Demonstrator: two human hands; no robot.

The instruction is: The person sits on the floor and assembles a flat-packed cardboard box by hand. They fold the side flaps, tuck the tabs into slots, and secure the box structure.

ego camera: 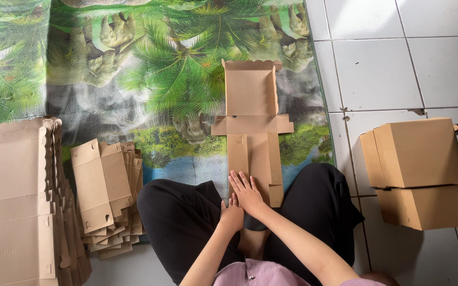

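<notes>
Stacks left, boxes right

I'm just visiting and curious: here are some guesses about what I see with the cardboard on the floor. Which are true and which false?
1. The right hand lies flat, fingers spread, on the unfolded cardboard box blank. True.
2. The left hand holds a pair of scissors. False: it holds nothing visible and rests near the blank's near end, beside the right hand.
3. Two closed cardboard boxes sit on the white tiled floor at the right of the picture. True.
4. The blank lies on bare tiles. False: it lies on a mat printed with palm trees.
5. Stacks of flat cardboard blanks lie at the left of the picture. True.
</notes>
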